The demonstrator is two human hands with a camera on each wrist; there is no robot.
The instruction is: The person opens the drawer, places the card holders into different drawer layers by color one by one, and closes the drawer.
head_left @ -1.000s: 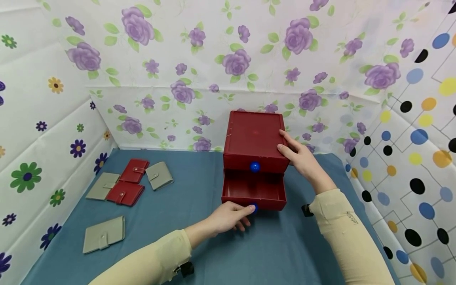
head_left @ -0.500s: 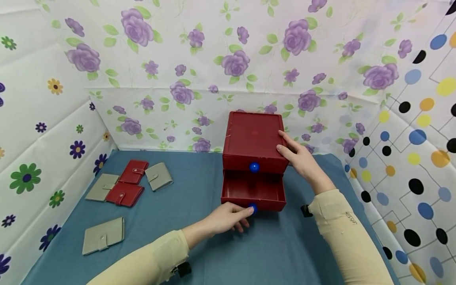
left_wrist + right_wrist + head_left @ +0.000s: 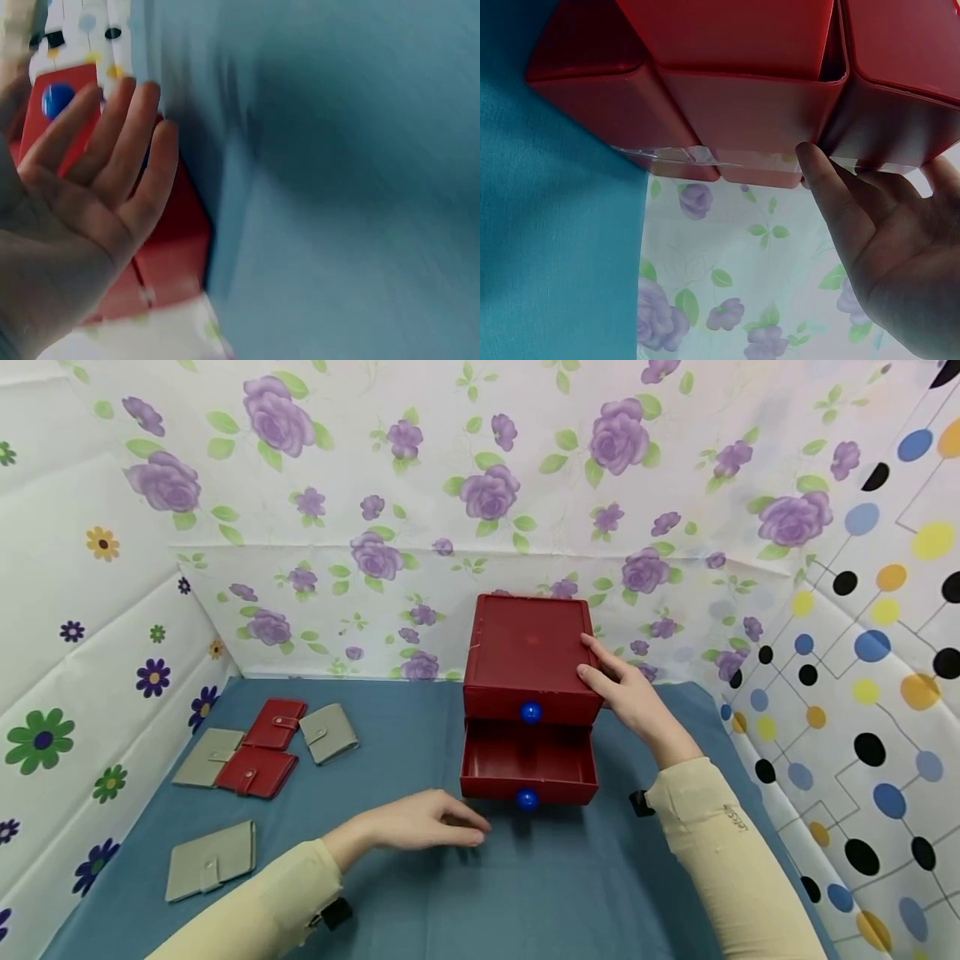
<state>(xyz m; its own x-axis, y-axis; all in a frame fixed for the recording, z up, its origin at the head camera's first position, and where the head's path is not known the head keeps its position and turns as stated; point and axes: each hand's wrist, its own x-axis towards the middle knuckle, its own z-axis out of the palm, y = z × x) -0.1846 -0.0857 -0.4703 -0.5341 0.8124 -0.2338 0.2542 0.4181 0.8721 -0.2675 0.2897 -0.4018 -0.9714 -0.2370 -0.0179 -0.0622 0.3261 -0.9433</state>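
The person's left hand [image 3: 420, 822] is hanging over the blue cloth [image 3: 480, 910], in the space between the red box [image 3: 531, 639] and the 5 wallets [image 3: 257, 772]. Its fingers are lying loose and it is holding nothing; its fingertips are pointing right, toward the lower blue knob [image 3: 527, 799] but apart from it. The open drawer [image 3: 562, 792] is sitting just beyond those fingertips, to the right, with its front running left to right. The right hand [image 3: 633, 697] is resting on the right edge of the red box, its thumb and 1 finger lying on top; whether it is squeezing or only pressing is not showing clearly. The wallets are all lying left of the left hand, so that hand is being the nearer of the 2, and this seems to matter most. The front gray wallet [image 3: 212, 862] is lying near the left sleeve [image 3: 262, 902], its long side slanting, its right end pointing farther away.
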